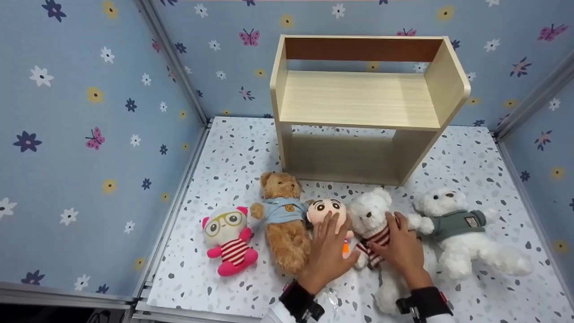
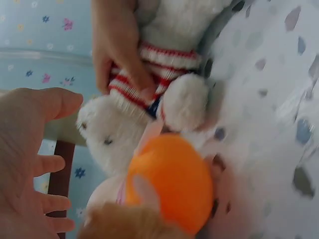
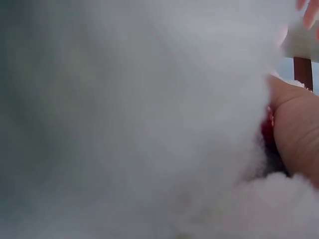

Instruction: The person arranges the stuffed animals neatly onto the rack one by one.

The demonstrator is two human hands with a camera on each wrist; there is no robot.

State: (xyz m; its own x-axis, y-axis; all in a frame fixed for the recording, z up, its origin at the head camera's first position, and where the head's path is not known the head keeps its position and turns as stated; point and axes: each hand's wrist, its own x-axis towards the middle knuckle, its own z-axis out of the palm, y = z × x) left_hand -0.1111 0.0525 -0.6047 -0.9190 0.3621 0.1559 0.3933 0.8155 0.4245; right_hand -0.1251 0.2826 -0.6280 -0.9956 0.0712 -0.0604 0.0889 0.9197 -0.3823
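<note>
**Both hands at the striped white bear**

Head view: right hand (image 1: 400, 249) grips white bear (image 1: 372, 220) lying on the speckled floor (image 1: 224, 148), fingers curled on its striped jumper. Left hand (image 1: 327, 251) lies on the doll (image 1: 328, 210), fingers spread. Left wrist view alone shows the doll's orange body. Right wrist view: mostly white fur.

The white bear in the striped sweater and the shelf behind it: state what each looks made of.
White bear in the striped sweater: soft plush, fuzzy white pile, with a ribbed knit-looking red-and-white sweater; the right hand grips it. Shelf: pale wood-grain board, matte, probably laminate, with a darker brown back rail.
</note>
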